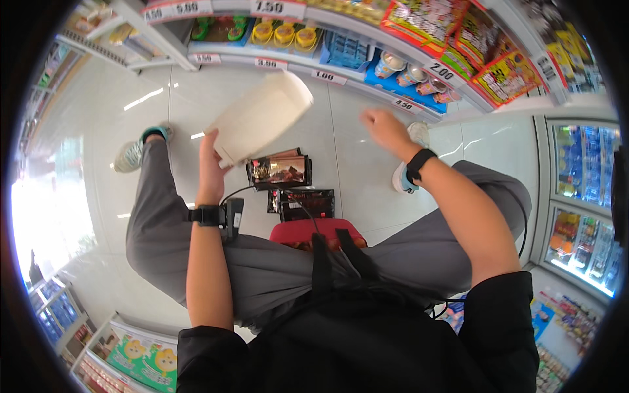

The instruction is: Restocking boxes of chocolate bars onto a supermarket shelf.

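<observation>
A cream-coloured open cardboard box (pixel 263 115), slightly blurred, is tilted above the tiled floor, gripped at its near left end by my left hand (pixel 214 159). My right hand (pixel 385 127) is raised to the right of the box, apart from it, with fingers curled; nothing shows in it. Just beyond my lap, dark flat packets with chocolate pictures (pixel 287 171) lie stacked on the floor. Closer to me are more dark flat packets (pixel 307 204), beside a red-topped case or stool (pixel 314 231) between my legs, partly hidden by black straps.
A shelf unit (pixel 300 61) ahead holds yellow tubs (pixel 285 34), small cups (pixel 390 64) and red snack bags (pixel 508 76), with price tags. Drink coolers (pixel 582 196) stand at the right. Green boxes (pixel 142 358) fill a low shelf at lower left. A black cable runs near my left wrist.
</observation>
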Motion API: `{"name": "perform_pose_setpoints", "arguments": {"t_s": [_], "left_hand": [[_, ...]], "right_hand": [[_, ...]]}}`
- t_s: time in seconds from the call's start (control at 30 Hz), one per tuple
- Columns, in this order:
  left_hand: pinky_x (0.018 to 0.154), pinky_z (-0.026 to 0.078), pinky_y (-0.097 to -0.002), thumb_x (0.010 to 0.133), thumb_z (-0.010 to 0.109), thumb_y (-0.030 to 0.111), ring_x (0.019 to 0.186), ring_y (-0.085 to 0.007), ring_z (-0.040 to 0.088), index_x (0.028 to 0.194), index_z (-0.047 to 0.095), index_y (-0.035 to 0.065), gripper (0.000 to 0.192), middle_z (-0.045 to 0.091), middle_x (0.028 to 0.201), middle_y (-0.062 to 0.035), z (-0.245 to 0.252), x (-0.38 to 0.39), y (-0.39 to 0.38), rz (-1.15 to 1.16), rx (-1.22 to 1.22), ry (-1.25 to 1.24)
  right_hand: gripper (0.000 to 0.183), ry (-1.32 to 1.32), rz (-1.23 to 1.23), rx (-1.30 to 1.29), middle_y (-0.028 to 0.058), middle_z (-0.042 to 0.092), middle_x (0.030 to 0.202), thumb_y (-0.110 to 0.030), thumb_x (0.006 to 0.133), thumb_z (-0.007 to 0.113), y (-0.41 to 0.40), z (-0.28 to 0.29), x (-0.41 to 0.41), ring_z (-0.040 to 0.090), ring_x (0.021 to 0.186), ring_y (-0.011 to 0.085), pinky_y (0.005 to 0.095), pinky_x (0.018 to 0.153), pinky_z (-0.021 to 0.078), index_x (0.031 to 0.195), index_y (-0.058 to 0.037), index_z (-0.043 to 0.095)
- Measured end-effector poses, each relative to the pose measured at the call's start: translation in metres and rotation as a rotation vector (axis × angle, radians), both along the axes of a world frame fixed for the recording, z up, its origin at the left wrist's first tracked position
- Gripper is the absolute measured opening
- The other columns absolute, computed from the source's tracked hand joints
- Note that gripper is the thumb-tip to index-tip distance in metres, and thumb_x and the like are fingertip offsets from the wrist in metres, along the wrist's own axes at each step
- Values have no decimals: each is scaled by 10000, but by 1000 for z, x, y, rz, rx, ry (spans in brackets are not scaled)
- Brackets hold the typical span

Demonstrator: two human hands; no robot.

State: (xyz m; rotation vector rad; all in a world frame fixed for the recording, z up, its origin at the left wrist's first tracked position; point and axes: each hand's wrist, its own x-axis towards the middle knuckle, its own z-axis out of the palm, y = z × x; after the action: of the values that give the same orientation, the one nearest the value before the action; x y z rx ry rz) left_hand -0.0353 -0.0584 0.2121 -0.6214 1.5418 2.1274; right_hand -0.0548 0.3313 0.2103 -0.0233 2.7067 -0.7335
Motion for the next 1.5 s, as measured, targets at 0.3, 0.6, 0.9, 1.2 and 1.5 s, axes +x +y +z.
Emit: {"name": "perform_pose_setpoints", "arguments": {"t_s": [0.3,0.6,0.9,1.2,1.5], "left_hand": [[975,408,-432,917,569,411,1206,-216,455,1329,473,95,528,499,1275,-68,-7,0,-1,445,-256,219],[1046,375,-357,996,498,356,1261,-171,467,1328,466,81,432,506,1320,-49,-10,5,7,371,-172,259],[1003,392,-354,965,518,378,1220,-187,465,1363,453,58,515,510,1299,-74,-24,24,0,325,-183,232],[1017,397,-351,989,504,338,1211,-191,486,1282,478,57,407,521,1286,-75,-29,28,-8,360,-62,249],[1036,398,-457,979,494,358,1261,-244,490,1369,483,65,489,539,1345,-76,131,6,-5,608,256,517]], "right_hand": [[240,-303,275,122,108,639,991,-317,847,666,-51,-151,155,614,978,331,492,791,495,1010,-142,644],[457,-45,344,130,62,563,1095,-227,738,795,-107,-168,179,544,1074,271,447,857,450,1131,-114,591],[446,2,413,296,53,563,1022,-234,709,802,-127,-188,186,522,1059,257,435,850,403,1082,-129,583],[227,-124,387,109,50,610,968,-207,794,733,-112,-179,188,594,973,249,429,802,435,960,-123,602],[242,-373,-6,-295,173,647,964,-202,917,616,-68,-48,135,637,865,310,399,768,500,1035,0,551]]}}
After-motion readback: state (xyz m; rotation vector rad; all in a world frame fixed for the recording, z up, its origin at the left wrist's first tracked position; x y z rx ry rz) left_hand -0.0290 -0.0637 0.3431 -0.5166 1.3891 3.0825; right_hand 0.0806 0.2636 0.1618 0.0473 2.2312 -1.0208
